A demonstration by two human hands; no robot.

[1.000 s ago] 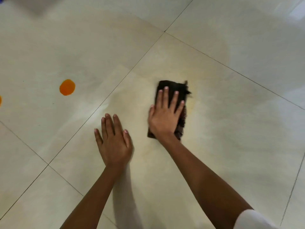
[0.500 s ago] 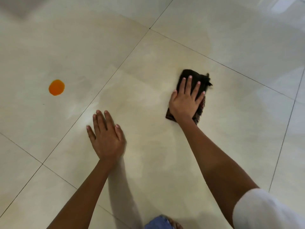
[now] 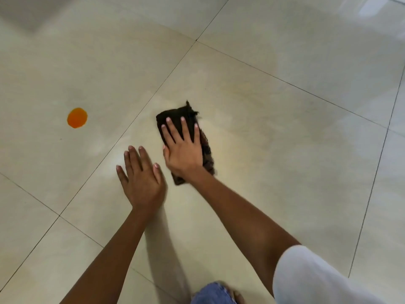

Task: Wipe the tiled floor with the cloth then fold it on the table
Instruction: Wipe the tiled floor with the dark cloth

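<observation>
One dark folded cloth (image 3: 175,114) lies flat on the tiled floor (image 3: 285,150), near a grout joint. We press our right hand (image 3: 184,154) palm-down on it, fingers straight and spread, forearm extended. Our left hand (image 3: 142,183) lies flat on the bare tile just beside the cloth, fingers straight, thumb apart. One orange spot (image 3: 77,117) marks the floor, well apart to the left. Count: two hands, one cloth.

I read the cloth (image 3: 175,116) as dark brown to black. The tiled floor (image 3: 285,150) is glossy cream, crossed by thin dark grout lines (image 3: 291,84). One round spot (image 3: 77,117) is orange. The sleeve (image 3: 311,277) is white; the denim (image 3: 211,294) is blue.
</observation>
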